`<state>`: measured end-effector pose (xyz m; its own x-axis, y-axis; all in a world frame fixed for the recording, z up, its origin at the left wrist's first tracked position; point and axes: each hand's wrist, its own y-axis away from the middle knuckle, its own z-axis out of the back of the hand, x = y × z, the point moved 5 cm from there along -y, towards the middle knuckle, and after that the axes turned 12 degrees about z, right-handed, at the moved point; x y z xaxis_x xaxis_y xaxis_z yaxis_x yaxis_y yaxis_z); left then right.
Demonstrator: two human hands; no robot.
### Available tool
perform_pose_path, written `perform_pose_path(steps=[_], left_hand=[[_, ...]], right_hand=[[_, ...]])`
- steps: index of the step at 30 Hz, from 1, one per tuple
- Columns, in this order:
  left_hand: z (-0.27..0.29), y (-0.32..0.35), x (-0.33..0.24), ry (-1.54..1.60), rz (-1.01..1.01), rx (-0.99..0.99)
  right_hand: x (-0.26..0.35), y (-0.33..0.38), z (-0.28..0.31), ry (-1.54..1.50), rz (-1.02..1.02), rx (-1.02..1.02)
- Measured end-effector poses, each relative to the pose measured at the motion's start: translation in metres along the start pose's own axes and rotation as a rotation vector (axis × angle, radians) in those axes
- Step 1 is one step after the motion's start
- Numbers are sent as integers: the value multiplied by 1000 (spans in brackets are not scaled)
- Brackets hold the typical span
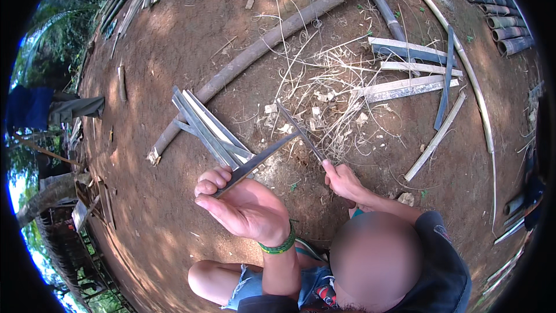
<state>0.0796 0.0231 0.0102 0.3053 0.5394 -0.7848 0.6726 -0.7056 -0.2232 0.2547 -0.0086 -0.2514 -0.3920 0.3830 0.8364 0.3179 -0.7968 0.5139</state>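
Observation:
My left hand (249, 206), palm turned up, is closed on a dark, narrow bamboo strip (258, 164), pinched between thumb and fingers. The strip slants away to the upper right. My right hand (343, 182) is wrapped round the near end of a long, thin knife (300, 132), its handle mostly hidden by the fingers. The blade points up and left and crosses the strip's far end; whether they touch, I cannot tell. Beyond the knife lies a heap of pale curled shavings (324, 84) on the ground. A green woven band (280, 247) circles my left wrist.
A long wooden pole (249, 69) lies diagonally across the dirt, with split bamboo strips (202, 124) leaning over its lower end. More split pieces (414, 84) lie right of the shavings. Bamboo tubes (509, 32) are stacked far right. Another person's trouser leg (78, 110) shows at left.

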Motion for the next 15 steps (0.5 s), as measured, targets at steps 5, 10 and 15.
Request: perform_pose_path(steps=[5, 10, 15], left_hand=[[17, -12, 2, 23, 24, -60], [9, -13, 1, 48, 5, -37], [23, -20, 0, 72, 15, -119]], right_hand=[[31, 15, -20, -29, 300, 26], [-18, -19, 1, 85, 0, -56], [31, 15, -15, 35, 368, -24]])
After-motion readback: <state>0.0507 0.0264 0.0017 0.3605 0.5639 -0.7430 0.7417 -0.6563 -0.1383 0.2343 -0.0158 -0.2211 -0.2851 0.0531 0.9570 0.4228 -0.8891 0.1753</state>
